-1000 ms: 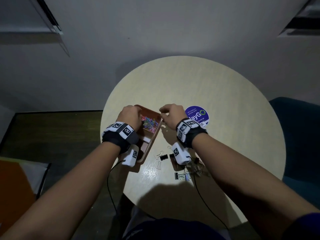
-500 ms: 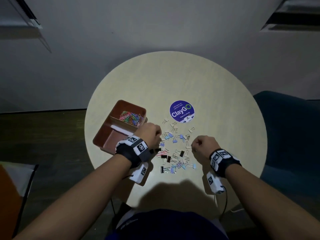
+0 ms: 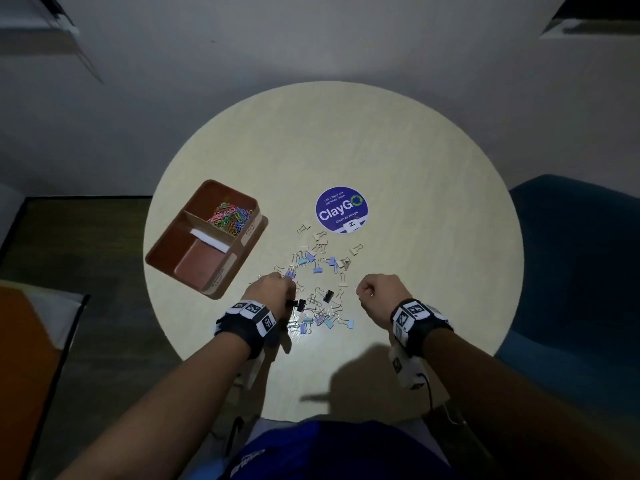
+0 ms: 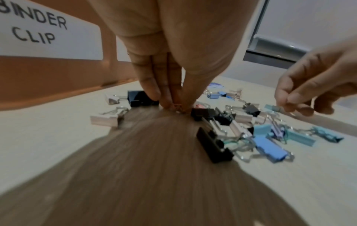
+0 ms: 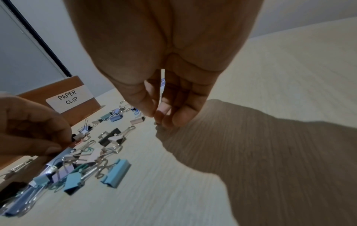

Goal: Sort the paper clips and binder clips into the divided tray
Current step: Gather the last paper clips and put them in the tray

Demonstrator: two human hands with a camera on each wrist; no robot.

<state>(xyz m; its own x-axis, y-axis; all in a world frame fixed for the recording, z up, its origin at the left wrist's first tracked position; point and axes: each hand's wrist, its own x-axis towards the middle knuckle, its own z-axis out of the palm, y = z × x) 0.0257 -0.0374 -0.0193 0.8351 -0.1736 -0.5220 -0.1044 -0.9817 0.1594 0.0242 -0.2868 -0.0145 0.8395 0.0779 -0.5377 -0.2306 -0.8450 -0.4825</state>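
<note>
The brown divided tray sits at the table's left, with coloured paper clips heaped in its far compartment. The near compartment, labelled binder clip, holds no clips. Several binder clips lie scattered in front of me. My left hand is down at the pile's left edge, its fingertips pinching a small pink paper clip against the tabletop. My right hand hovers at the pile's right, thumb and forefinger pinched on a small thin wire clip, mostly hidden.
A round purple ClayGo sticker lies beyond the pile. A white slip leans on the tray's divider. A blue chair stands off the table's right edge. The round table's near edge is just below my wrists.
A second ago both hands were over the tray's paper clip compartment; they have come back to the pile. Since then the left hand has dropped onto a clip and the right has barely moved.
</note>
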